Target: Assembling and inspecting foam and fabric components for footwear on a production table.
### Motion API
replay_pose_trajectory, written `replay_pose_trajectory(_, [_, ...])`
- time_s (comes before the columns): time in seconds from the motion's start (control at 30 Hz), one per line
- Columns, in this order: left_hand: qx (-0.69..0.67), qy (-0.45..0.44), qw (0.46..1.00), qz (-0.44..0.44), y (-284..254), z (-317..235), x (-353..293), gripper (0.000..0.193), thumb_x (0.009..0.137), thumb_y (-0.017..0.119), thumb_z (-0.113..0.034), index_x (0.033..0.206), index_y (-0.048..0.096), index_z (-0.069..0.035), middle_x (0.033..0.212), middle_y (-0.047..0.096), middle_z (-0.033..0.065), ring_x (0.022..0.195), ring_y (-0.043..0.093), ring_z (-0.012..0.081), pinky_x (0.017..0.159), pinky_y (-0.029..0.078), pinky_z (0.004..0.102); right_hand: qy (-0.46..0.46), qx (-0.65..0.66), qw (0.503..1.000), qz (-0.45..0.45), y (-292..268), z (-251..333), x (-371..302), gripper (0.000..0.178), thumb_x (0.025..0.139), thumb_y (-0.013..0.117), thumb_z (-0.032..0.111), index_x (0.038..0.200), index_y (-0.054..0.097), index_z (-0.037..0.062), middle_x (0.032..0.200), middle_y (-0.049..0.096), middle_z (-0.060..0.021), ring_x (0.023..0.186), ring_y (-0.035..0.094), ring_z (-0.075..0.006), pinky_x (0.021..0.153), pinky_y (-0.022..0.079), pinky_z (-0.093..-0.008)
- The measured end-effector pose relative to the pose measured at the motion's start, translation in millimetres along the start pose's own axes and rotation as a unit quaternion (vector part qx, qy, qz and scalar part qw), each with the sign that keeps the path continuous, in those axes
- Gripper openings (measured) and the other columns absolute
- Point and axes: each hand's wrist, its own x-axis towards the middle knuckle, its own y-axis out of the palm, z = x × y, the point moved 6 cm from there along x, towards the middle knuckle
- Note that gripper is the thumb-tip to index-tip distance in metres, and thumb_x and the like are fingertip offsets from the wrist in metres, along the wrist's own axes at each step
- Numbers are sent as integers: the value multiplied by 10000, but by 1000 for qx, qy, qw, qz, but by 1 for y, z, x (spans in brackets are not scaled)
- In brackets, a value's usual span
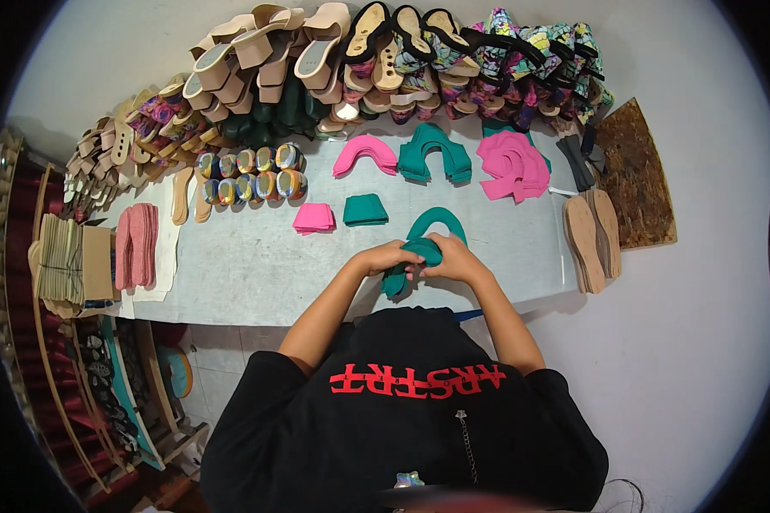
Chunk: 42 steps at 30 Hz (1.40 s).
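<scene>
Green curved shoe-upper pieces (425, 250) are bunched between my two hands, close to the table's near edge. My left hand (385, 257) grips them from the left, fingers wrapped over the stack. From the other side my right hand (453, 260) closes round the same pieces. Beyond the hands, more green material arches up on the table (522, 256); part of the bunch hangs below my left hand. Just past them lie a small stack of green trapezoid pieces (366, 209) and a pink trapezoid stack (315, 219).
Farther back are a pink arched stack (365, 156), a green arched stack (435, 154) and a fanned pink pile (513, 165). Sandals (325, 51) crowd the far edge. Patterned heels (251, 175) stand left. Brown soles (584, 244) and a dark board (637, 179) lie right; pink insoles (137, 246) far left.
</scene>
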Motion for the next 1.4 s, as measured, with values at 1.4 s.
replay_pose_trajectory(1.4, [111,181,934,-287,-60,-38,62,432,758,675,-256,1004,481,43,856,614,101,726,595,154,656,479,281,230,101,921,-298,-22,-102,21,384,730,652,279,983,531,17,914,603,-178,841,588,-323,705,452,-396])
